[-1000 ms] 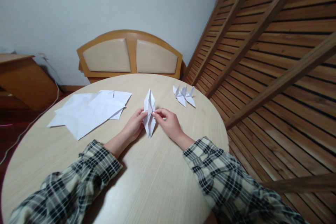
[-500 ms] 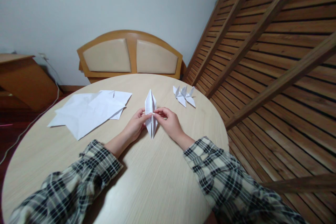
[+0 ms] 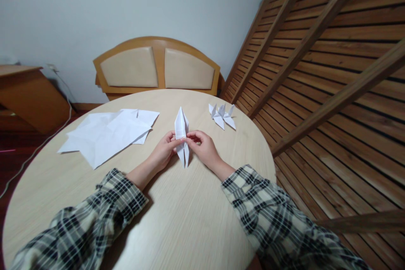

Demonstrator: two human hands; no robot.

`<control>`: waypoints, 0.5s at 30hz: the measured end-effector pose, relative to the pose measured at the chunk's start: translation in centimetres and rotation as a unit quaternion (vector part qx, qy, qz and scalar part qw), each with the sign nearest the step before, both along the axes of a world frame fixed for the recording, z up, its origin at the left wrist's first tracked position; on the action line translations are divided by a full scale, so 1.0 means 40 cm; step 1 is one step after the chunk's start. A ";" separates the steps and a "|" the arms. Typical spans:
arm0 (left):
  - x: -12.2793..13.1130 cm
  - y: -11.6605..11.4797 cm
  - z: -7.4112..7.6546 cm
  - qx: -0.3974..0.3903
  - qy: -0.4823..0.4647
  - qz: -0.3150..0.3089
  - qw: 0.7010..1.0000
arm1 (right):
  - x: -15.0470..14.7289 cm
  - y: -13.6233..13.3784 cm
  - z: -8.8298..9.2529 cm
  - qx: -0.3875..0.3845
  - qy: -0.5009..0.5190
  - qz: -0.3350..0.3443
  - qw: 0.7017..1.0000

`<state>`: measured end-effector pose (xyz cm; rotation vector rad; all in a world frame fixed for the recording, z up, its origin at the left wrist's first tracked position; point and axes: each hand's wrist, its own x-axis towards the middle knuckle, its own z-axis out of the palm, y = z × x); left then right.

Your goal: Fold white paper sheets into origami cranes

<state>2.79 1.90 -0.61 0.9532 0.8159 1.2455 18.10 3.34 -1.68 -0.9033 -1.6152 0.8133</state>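
A white folded paper, long and pointed at both ends, is held above the middle of the round table. Its near end splits into two narrow points. My left hand is closed on its left edge, thumb across the front near the middle. My right hand pinches the right edge at the same height, thumb and forefinger close to the left thumb. The fingers behind the paper are partly hidden.
Several loose white paper sheets overlap at the table's left. A small group of folded paper cranes stands at the back right. Behind the table is a padded headboard; a slatted wooden frame leans along the right.
The upper part of the folded paper looks flatter, and its two lower points are spread further apart. Both hands have barely moved and keep hold of it.
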 end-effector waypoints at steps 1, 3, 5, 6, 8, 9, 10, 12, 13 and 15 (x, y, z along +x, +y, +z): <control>0.000 0.000 0.000 0.002 0.001 0.000 1.000 | 0.000 -0.001 0.001 0.001 -0.003 -0.002 1.000; 0.000 -0.001 0.000 0.003 0.003 0.000 1.000 | 0.002 -0.003 0.004 0.009 -0.012 -0.004 1.000; 0.001 -0.001 0.001 0.002 0.003 0.001 1.000 | 0.004 -0.004 0.007 0.017 -0.023 -0.006 1.000; 0.002 -0.002 0.003 0.002 0.001 0.001 1.000 | 0.004 -0.005 0.009 0.018 -0.028 -0.007 0.999; 0.003 -0.003 0.005 0.001 -0.002 0.002 1.000 | 0.005 -0.007 0.012 0.016 -0.035 -0.009 0.999; 0.004 -0.003 0.006 0.000 -0.002 0.003 1.000 | 0.005 -0.007 0.013 0.014 -0.037 -0.009 0.999; 0.004 -0.004 0.007 -0.003 -0.003 0.004 1.000 | 0.005 -0.007 0.014 0.012 -0.037 -0.009 0.999; 0.005 -0.005 0.010 -0.007 -0.006 0.006 1.000 | 0.005 -0.007 0.015 0.010 -0.038 -0.008 0.999; 0.006 -0.005 0.011 -0.007 -0.007 0.007 1.000 | 0.005 -0.006 0.015 0.007 -0.039 -0.008 0.999; 0.006 -0.007 0.013 -0.005 -0.008 0.007 1.000 | 0.004 -0.004 0.013 0.002 -0.040 -0.008 0.999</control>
